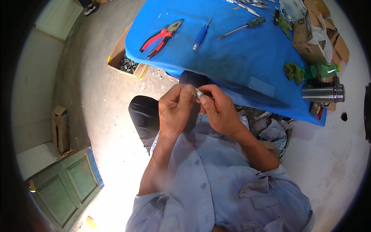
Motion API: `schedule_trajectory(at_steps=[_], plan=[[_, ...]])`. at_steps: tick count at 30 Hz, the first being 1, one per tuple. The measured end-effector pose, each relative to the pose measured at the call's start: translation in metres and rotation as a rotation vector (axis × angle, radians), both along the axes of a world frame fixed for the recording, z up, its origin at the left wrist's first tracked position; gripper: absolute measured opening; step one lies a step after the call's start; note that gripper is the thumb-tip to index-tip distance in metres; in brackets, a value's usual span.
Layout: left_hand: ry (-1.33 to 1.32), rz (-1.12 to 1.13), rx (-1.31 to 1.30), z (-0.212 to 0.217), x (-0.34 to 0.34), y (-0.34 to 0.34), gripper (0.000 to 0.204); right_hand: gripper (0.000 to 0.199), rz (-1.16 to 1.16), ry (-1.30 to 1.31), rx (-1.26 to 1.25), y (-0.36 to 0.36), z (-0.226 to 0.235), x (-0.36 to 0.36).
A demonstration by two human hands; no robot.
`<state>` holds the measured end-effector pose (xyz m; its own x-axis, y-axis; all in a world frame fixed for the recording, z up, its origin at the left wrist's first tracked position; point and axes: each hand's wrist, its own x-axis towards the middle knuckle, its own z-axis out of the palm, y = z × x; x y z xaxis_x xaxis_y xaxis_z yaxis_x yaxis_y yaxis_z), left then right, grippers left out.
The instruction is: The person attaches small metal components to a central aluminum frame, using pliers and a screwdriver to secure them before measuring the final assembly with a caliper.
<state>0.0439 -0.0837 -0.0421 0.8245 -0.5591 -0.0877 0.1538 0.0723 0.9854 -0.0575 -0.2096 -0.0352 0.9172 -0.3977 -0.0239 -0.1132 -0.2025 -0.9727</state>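
Both of my hands meet in front of my lap, just off the near edge of the blue-covered table (pixel 235 58). Between them is a small shiny silvery piece (pixel 198 93), too small to name the kind. My left hand (pixel 176 104) pinches one end with thumb and forefinger. At the other end, my right hand (pixel 220 108) has its thumb and bent forefinger closed on the same piece. On the table beyond lie red-and-black combination pliers (pixel 161 38), a blue-handled screwdriver (pixel 200 37) and a green-handled screwdriver (pixel 247 26).
A steel flask (pixel 324 92) and a green bottle (pixel 320 71) stand at the table's right side, near cardboard boxes (pixel 309 40) and green gloves (pixel 293 73). Below the left corner, a carton (pixel 119 50) holds small metal parts. A green panelled door (pixel 65 189) is at lower left.
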Motion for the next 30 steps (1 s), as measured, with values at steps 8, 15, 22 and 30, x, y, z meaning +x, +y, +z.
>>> schedule_trajectory(at_steps=[8, 15, 22, 30], plan=[[0.1, 0.063, -0.069, -0.009, -0.006, 0.014, 0.031, 0.023, 0.001, -0.007, 0.085, 0.02, 0.002, 0.005], [0.307, 0.013, -0.292, -0.001, -0.006, 0.016, 0.031, 0.028, -0.077, -0.008, 0.352, 0.03, 0.001, 0.009], [0.446, -0.029, -0.43, -0.004, -0.003, 0.021, 0.03, 0.034, -0.024, -0.079, 0.55, 0.035, 0.008, 0.014], [0.354, 0.019, -0.328, -0.018, 0.004, 0.034, 0.025, 0.028, -0.007, -0.045, 0.623, 0.026, 0.005, 0.017]])
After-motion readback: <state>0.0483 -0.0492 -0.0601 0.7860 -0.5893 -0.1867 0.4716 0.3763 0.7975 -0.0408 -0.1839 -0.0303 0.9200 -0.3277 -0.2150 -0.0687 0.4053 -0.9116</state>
